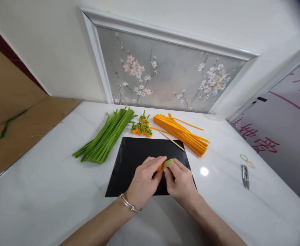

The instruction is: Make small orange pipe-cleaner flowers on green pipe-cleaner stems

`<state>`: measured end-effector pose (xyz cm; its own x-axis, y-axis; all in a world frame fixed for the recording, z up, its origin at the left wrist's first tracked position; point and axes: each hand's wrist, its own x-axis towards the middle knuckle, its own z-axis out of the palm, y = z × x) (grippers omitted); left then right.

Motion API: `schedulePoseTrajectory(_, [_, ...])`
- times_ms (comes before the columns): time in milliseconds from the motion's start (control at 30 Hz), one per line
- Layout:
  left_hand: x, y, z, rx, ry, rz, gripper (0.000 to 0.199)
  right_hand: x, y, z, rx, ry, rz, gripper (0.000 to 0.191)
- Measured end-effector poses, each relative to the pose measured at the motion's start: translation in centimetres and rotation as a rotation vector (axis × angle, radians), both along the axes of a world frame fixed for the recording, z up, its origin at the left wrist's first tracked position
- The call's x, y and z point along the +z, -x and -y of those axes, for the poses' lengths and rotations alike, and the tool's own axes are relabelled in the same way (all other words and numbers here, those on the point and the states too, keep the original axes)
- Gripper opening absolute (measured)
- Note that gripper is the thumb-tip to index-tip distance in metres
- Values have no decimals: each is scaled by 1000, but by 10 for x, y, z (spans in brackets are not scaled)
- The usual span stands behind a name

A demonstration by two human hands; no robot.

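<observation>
Over the black mat (pixel 137 150) my two hands meet at the fingertips. My left hand (pixel 146 176) is closed on an orange pipe-cleaner piece (pixel 159 168), most of it hidden by the fingers. In a pinch, my right hand (pixel 179 179) holds a short green pipe cleaner (pixel 168 162) against that orange piece. Behind the mat lies a cluster of small orange pipe-cleaner shapes with green tops (pixel 141 127). To its left is a bundle of green pipe cleaners (pixel 107 136), and to its right a bundle of orange pipe cleaners (pixel 183 133).
A thin wooden stick (pixel 174 141) lies across the mat's back right corner. Thread snips (pixel 245 177) and thin tan rings (pixel 247 161) are at the right of the white table (pixel 50 191). A framed floral wall panel (pixel 165 68) stands behind; cardboard (pixel 19 130) is at left.
</observation>
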<state>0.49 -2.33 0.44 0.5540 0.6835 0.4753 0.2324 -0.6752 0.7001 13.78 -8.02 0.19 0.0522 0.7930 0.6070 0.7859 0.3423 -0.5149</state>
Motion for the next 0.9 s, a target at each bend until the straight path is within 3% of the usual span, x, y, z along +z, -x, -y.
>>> schedulePoseTrajectory(100, [-7, -2, 5, -12, -135, 122, 40, 2, 2, -2, -39, -21, -101, 21])
schedulePoseTrajectory(167, [-6, -1, 6, -50, -88, 152, 45, 1, 0, -2, -52, -40, -117, 20])
schedulePoseTrajectory(233, [-1, 1, 4, -92, 114, 187, 47, -1, -6, -2, -32, -94, -80, 19])
schedulePoseTrajectory(367, [14, 6, -7, -114, 799, 337, 36, -2, -18, -1, 50, -238, 150, 26])
schedulePoseTrajectory(400, [16, 8, -11, -169, 969, 326, 37, -2, -19, -1, 59, -259, 211, 29])
schedulePoseTrajectory(467, [18, 10, -15, -282, 1166, 276, 40, 0, -21, 0, 73, -284, 287, 30])
schedulePoseTrajectory(533, [15, 10, -18, -348, 1237, 264, 40, 1, -20, 0, 90, -283, 295, 29])
schedulePoseTrajectory(633, [11, 7, -17, -316, 1087, 274, 35, 1, -17, 0, 83, -225, 197, 25])
schedulePoseTrajectory(800, [9, 4, -14, -204, 455, 172, 28, 2, -8, 0, 19, -21, -162, 17])
schedulePoseTrajectory(900, [11, 8, -15, -213, 72, 94, 26, 6, -3, -1, 14, 242, -533, 14])
